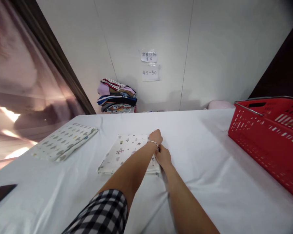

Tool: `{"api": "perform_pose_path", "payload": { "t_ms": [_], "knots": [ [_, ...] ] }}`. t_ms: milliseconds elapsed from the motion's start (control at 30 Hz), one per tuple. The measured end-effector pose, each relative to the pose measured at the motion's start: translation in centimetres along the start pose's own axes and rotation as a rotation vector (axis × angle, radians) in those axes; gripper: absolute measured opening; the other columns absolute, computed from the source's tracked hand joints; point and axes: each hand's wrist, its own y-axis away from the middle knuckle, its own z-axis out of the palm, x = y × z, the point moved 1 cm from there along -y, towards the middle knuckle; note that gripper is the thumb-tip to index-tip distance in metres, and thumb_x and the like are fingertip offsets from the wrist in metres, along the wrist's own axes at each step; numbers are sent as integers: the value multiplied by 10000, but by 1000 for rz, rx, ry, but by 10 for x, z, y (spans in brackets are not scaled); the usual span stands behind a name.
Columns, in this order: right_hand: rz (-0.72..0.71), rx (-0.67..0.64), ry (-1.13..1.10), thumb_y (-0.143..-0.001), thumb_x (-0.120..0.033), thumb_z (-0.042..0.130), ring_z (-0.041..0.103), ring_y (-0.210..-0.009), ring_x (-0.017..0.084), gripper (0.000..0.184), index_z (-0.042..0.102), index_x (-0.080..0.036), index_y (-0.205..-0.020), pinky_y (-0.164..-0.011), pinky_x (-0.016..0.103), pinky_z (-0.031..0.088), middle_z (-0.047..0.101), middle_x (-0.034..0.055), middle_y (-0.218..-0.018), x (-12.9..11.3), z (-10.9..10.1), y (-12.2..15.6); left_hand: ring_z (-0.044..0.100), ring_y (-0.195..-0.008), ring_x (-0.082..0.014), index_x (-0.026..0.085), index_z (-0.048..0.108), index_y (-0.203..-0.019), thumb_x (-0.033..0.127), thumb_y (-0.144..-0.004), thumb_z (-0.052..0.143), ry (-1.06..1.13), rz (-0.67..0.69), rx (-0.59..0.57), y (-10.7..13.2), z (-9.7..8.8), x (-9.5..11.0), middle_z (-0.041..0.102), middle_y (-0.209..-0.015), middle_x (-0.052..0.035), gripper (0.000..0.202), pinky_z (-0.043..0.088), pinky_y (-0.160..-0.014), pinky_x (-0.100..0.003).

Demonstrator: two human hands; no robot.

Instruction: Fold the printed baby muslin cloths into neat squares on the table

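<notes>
A folded white cloth [127,152] with small printed plants and leaves lies flat on the white-covered table [205,182]. My left hand [156,136] is closed at the cloth's far right corner, and a silver bracelet circles its wrist. Just nearer to me, my right hand [164,156] has its curled fingers on the cloth's right edge. The fingertips of that hand are partly hidden behind my left wrist. My left forearm crosses over the cloth and covers part of it.
To the left lies another folded cloth [65,141] with grey heart-like shapes. A dark phone-like object [1,195] rests at the left edge. A red basket [266,139] stands on the right. Behind the table is a stack of folded fabrics [117,97] by the wall.
</notes>
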Motion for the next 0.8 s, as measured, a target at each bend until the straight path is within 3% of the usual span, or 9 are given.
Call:
{"api": "perform_pose_path", "payload": {
  "t_ms": [267, 500, 633, 800],
  "knots": [
    [-20, 14, -14, -824, -357, 437, 571, -736, 181, 205, 598, -234, -859, -549, 241, 304, 655, 37, -820, 2, 1, -1, 561, -1060, -232, 149, 532, -1069, 105, -784, 486, 6, 97, -10, 0, 2, 3, 591, -1110, -145, 292, 423, -865, -324],
    [-3, 27, -21, -822, -354, 436, 536, -676, 160, 201, 586, -222, -801, -551, 240, 290, 617, 12, -706, 4, 4, -3, 605, -932, -188, 178, 609, -950, 359, -831, 499, 157, 105, -42, 0, -5, -19, 663, -1001, -78, 243, 460, -765, -264],
    [15, 64, -68, -827, -375, 439, 544, -696, 156, 203, 563, -218, -867, -577, 235, 309, 628, 8, -735, 5, 4, -4, 599, -920, -132, 189, 598, -1015, 254, -868, 411, 244, 164, 9, 25, -5, -41, 662, -1002, -36, 246, 449, -800, -219],
    [5, 41, 24, -826, -341, 435, 538, -684, 151, 189, 548, -216, -740, -574, 231, 308, 620, 10, -703, 6, 0, -4, 555, -1006, -160, 191, 614, -987, 179, -816, 467, 260, 347, 145, 71, 10, -64, 619, -1059, -55, 226, 417, -910, -264]
  ]
}}
